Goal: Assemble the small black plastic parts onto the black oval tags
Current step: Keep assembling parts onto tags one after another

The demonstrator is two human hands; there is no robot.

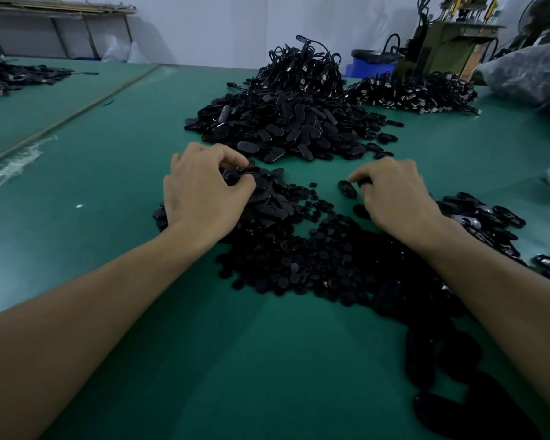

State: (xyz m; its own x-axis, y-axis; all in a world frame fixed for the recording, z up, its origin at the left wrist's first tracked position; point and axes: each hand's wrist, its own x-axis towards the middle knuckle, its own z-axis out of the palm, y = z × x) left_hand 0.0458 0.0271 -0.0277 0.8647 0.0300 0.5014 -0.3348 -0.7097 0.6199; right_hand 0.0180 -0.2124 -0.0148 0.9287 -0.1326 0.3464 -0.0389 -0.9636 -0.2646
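Down on the green table (108, 192), the left hand (204, 188) rested on a low pile of tags (267, 204), its fingers curled and pinching 1 oval tag (233, 178) between thumb and fingertips. The right hand (397, 195) lay well apart from it, knuckles up and fingers curled, with a small black part (363, 183) pinched under the forefinger; how much of the part it held was hidden. Another loose tag (347, 188) lay flat on the table just beside those fingertips.

Between and below the 2 wrists spread a wide scatter of small round parts (299, 262), touching the low pile under the left hand. To the right of the right hand sat a further pile of tags (483, 220), some showing grey faces.

Beyond the hands rose a big heap of tags (283, 128), and behind it a taller mound of black cords (302, 68). A flatter spread of cords with metal ends (410, 93) lay to its right, near a clear bag (527, 74) of dark pieces. At the far edge stood a blue bin (365, 65) and an olive machine (442, 46). A separate dark pile (13, 74) sat far left.
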